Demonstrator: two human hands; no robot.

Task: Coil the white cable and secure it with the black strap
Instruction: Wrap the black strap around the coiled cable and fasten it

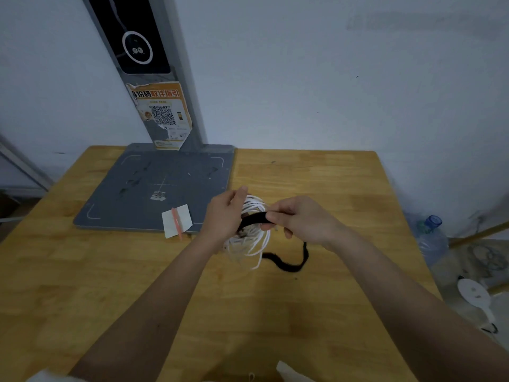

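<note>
i am taking the wooden table (82, 271) as my landmark and working outward from its near edge. nearest me, both bare forearms are reaching over the near half of the table toward its middle. above the middle, my left hand (224, 213) is gripping the white cable (253, 238), fingers closed around one side of the bundled loops, thumb up. my right hand (300, 219) is pinching the black strap (254, 219) at the fingertips and pulling it across the front of the coil. the strap's long tail is trailing below the right hand and lying in a curve on the table, just toward me from the coil. the cable looks already coiled, with a loose end or two hanging from the bottom, so i am judging the wrap as begun but not closed. the risks i am watching: the loops look slack, so if the left grip eases they could spring apart before the strap is tight; the tail could snag on the hanging cable end; a loose wrap would let strands slide out. farther out, left of the coil, a white card with a pink strip (177, 220) is resting on the edge of a grey base plate (154, 188) on the table's far left part. its post (154, 78) is rising at the far edge against the wall.
</note>
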